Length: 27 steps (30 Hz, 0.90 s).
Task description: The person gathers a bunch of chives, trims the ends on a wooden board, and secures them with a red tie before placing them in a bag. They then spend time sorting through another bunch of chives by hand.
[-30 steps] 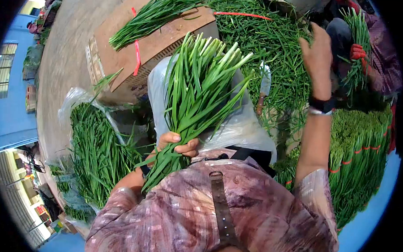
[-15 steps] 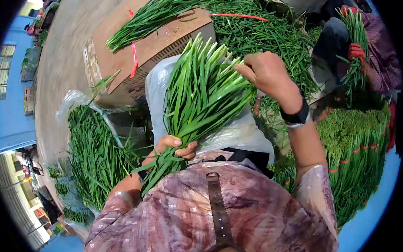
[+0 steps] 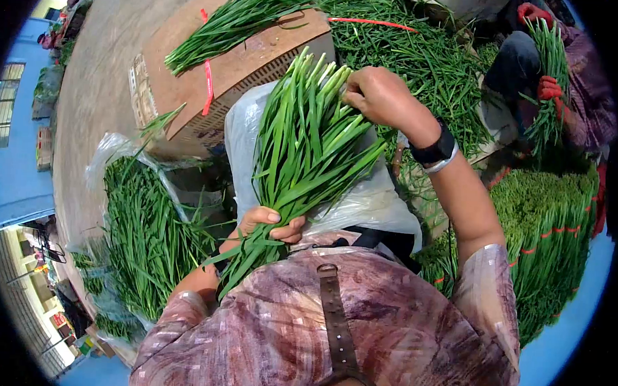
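A thick bunch of garlic chives (image 3: 301, 138) fans out over my lap, pale stem ends at the top and leaf tips toward my body. Around its leafy lower part my left hand (image 3: 270, 224) is closed. My right hand (image 3: 380, 97) is at the cut stem ends on the bunch's right side, its fingers bent and pinched against the stems. Some of those fingertips are hidden behind the hand. White plastic sheeting (image 3: 246, 126) covers my lap under the bunch.
A board-topped crate (image 3: 259, 48) with loose chives and red ties (image 3: 208, 87) stands ahead. Left is a plastic bag of chives (image 3: 141, 235); a loose heap (image 3: 408, 74) lies beyond. Tied bundles (image 3: 546, 235) stand at right, near a co-worker's red-gloved hand (image 3: 549, 88) holding chives.
My right hand has moved left along the stem ends, and the stems on that side sit closer together. My left hand keeps its hold in the same place.
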### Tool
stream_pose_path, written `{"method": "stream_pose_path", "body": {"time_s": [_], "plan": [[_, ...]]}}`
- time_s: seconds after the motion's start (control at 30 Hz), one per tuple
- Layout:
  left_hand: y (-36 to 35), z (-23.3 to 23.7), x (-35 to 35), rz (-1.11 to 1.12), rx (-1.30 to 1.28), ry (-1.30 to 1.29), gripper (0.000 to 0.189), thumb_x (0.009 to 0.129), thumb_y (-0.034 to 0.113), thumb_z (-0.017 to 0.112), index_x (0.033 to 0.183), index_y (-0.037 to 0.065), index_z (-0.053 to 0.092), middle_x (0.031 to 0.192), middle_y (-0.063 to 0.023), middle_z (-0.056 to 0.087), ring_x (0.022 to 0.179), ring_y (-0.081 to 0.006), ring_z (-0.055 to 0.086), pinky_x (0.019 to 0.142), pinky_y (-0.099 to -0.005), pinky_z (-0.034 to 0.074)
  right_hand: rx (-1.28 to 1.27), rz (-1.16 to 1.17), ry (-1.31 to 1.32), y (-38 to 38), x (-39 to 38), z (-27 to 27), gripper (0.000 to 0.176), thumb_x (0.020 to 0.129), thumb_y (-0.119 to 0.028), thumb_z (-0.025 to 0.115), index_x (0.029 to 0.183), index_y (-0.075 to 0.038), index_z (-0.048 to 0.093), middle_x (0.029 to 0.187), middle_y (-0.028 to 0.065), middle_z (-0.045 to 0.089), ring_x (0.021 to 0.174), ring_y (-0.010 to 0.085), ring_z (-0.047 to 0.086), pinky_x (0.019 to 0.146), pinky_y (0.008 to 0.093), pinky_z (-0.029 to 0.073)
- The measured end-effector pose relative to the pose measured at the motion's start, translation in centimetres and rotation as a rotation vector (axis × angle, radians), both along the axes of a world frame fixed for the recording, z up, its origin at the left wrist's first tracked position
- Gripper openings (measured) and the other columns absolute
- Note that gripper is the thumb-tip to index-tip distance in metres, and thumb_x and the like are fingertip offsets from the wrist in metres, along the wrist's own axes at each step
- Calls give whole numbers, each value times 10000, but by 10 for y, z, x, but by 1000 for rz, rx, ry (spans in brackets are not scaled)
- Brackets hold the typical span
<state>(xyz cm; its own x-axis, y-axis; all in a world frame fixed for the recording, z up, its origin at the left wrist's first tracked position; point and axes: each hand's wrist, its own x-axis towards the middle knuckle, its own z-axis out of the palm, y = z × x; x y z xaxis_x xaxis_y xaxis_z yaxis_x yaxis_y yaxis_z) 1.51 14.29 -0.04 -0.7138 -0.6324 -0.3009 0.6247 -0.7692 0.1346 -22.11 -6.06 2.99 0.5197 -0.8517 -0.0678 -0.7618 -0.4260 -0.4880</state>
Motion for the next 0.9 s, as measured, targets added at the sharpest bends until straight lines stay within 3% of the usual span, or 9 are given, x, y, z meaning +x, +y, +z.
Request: {"method": "stream_pose_path", "body": {"time_s": [0.13, 0.37, 0.47, 0.53, 0.63, 0.67, 0.7, 0.77, 0.9], "plan": [[1, -7, 2, -23, -25, 29, 426, 747, 160, 582, 1093, -54, 455, 825, -90, 542, 476, -69, 378, 536, -251, 299, -279, -29, 167, -1, -3, -9, 179, 807, -216, 613, 786, -38, 612, 810, 157, 638, 756, 373, 618, 648, 459, 490], [1, 4, -2, -11, -10, -43, 381, 753, 193, 591, 1010, -68, 488, 733, -63, 524, 484, -69, 388, 516, -255, 291, -234, -635, 443, -47, -95, -12, 209, 831, -233, 601, 905, -38, 594, 900, 175, 629, 833, 362, 619, 688, 470, 503], [1, -4, 1, -56, -17, -14, 361, 750, 201, 595, 970, -69, 498, 679, -46, 509, 485, -74, 396, 515, -255, 291, -466, -724, 448, -33, -110, -1, 256, 819, -235, 627, 989, -44, 606, 999, 168, 620, 915, 343, 609, 747, 451, 501], [1, 2, -1, -55, 20, -47, 349, 750, 203, 595, 949, -68, 501, 645, -37, 499, 484, -81, 391, 516, -255, 290, -656, -403, 31, -21, -92, 1, 333, 796, -285, 620, 1017, -35, 613, 1028, 190, 627, 932, 334, 616, 781, 443, 503], [-2, 1, -2, -49, -51, -90, 341, 745, 201, 597, 938, -64, 505, 610, -31, 485, 489, -90, 372, 518, -252, 289, -180, 113, -372, 17, -45, 15, 340, 809, -313, 617, 995, -30, 633, 981, 169, 635, 894, 356, 605, 800, 437, 481], [-2, 4, -4, -39, -46, -126, 342, 745, 207, 597, 936, -63, 507, 597, -28, 479, 490, -91, 369, 520, -252, 289, -108, 204, -172, 30, -43, 14, 302, 805, -324, 621, 898, -39, 646, 895, 158, 629, 850, 357, 596, 762, 451, 472], [-2, 9, -6, -23, -41, -162, 343, 746, 212, 598, 934, -61, 509, 584, -25, 473, 492, -92, 365, 521, -252, 290, -228, 242, -21, 44, -44, 23, 263, 802, -314, 622, 816, -52, 640, 809, 147, 614, 800, 355, 587, 708, 454, 461], [2, 9, -6, -3, -48, -202, 347, 748, 223, 596, 933, -58, 513, 569, -21, 465, 496, -95, 363, 526, -254, 293, -176, 205, -124, 70, -61, 45, 140, 796, -220, 652, 822, -83, 643, 816, 85, 601, 797, 289, 557, 761, 390, 413], [0, 1, -6, -40, -114, -224, 348, 760, 245, 583, 935, -49, 518, 560, -14, 455, 506, -105, 357, 536, -260, 301, -47, 208, -141, 89, -79, 45, 144, 805, -200, 644, 817, -57, 637, 756, 98, 605, 715, 281, 578, 671, 380, 439]]}}
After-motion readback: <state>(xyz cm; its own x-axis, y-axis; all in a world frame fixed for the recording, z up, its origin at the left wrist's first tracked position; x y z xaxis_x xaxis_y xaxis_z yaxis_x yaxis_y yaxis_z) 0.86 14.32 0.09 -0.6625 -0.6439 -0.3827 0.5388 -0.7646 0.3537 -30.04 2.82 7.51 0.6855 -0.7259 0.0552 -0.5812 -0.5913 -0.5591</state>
